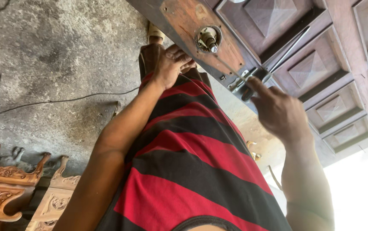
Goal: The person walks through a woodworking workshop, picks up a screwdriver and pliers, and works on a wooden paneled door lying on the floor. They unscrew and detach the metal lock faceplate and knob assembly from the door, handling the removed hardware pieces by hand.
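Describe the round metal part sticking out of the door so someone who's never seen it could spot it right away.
Start at the dark carved wooden door with raised pyramid panels. On its plain edge strip sits a reddish-brown lock plate. The lock spindle protrudes from the round hole in that plate, above the left hand: the only shiny, cylindrical metal piece there.

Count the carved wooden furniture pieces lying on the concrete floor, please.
2 in view: a darker reddish-brown carved wooden piece at the far lower left, and a paler carved wooden piece just to its right. Both run off frame; more may be hidden.
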